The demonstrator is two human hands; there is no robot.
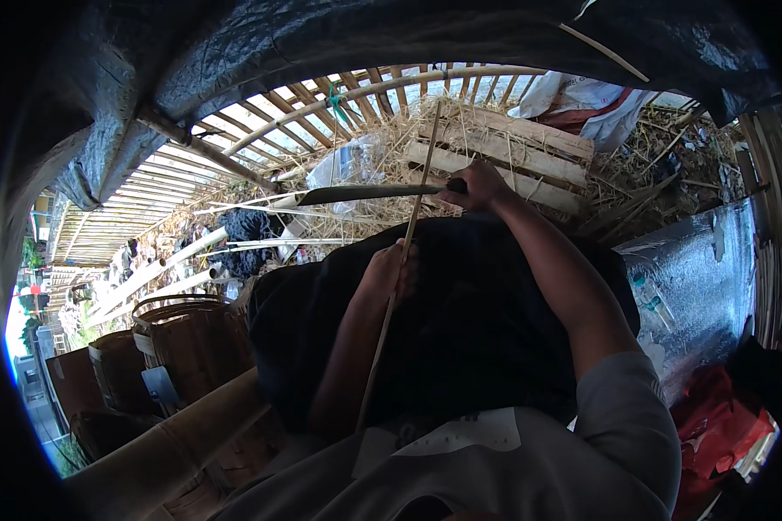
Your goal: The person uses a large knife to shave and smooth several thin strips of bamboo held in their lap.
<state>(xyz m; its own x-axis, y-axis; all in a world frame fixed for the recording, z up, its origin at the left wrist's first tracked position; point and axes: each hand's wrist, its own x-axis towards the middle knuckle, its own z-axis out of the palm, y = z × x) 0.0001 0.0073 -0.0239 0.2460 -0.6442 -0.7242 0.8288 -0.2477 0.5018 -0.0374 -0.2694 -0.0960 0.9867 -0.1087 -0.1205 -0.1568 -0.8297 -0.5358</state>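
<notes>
Two hands (478,187) cross knife (365,194) and strip (429,149), open air between knife and fence (387,88).

Knife blade (365,194): dull dark metal. Strip (414,217): pale wood, matt, smooth. Pole (178,441): smooth bamboo, faint sheen. Shirt (547,464): matt cloth. Overhead sheet (235,52): creased glossy plastic. Slats (530,132): rough wood. Side panel (712,278): shiny, silvery, peeling.

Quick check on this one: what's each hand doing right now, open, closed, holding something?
Left hand: closed, holding a thin bamboo strip.
Right hand: closed, holding a long-bladed knife.
</notes>
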